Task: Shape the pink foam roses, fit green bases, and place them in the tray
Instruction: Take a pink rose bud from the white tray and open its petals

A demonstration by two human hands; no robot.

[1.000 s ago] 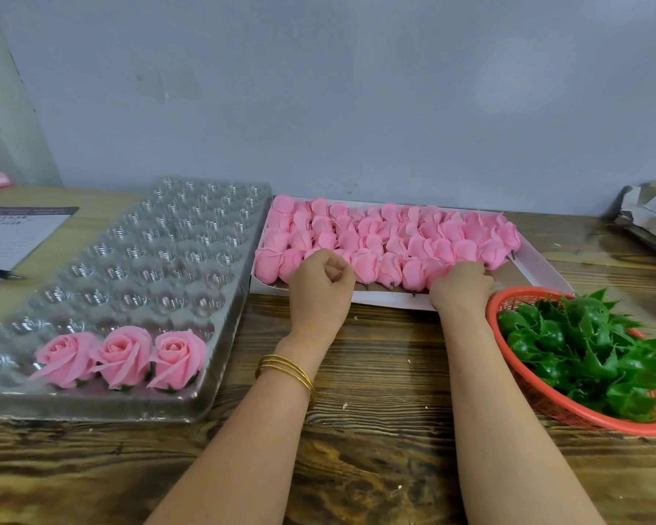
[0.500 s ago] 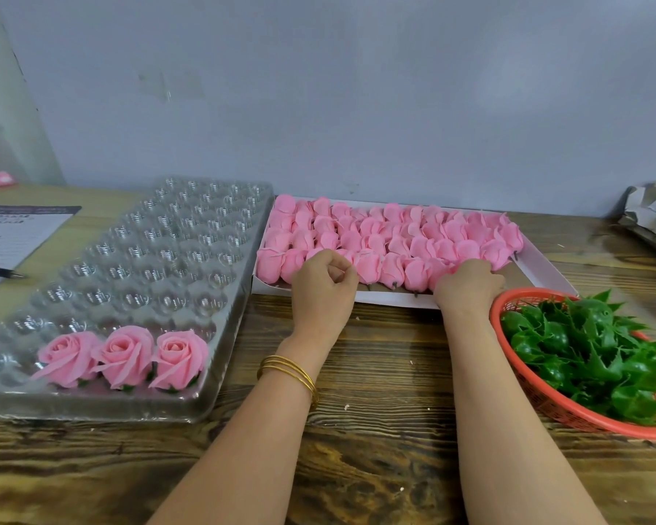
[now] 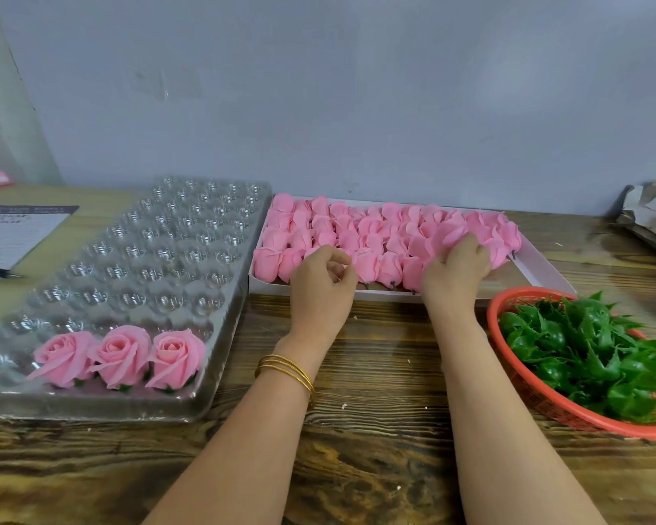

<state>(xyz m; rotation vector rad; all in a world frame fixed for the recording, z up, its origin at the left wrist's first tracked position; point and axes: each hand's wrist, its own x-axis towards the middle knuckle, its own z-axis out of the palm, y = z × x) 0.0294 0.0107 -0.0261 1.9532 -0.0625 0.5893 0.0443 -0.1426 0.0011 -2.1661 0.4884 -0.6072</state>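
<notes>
A white box (image 3: 538, 267) at the back of the wooden table holds several rows of unshaped pink foam rose buds (image 3: 356, 231). My right hand (image 3: 456, 270) reaches into the box's right part, its fingers curled round one pink bud (image 3: 449, 234) raised a little above its neighbours. My left hand (image 3: 323, 286) hovers over the box's front edge in a curled fist, with nothing visible in it. On the left, a clear plastic tray (image 3: 137, 236) with many cups has three shaped roses (image 3: 122, 354) with green bases in its front row.
A red basket (image 3: 497, 327) full of green bases (image 3: 584, 346) stands at the right, close to my right forearm. A printed sheet (image 3: 12, 233) and a pen (image 3: 1, 273) lie at the far left. Torn cardboard (image 3: 652, 217) sits at the back right. A grey wall runs behind.
My right hand has moved from the box's front edge further into the buds and has taken hold of one. My left hand has stayed curled near the front edge.
</notes>
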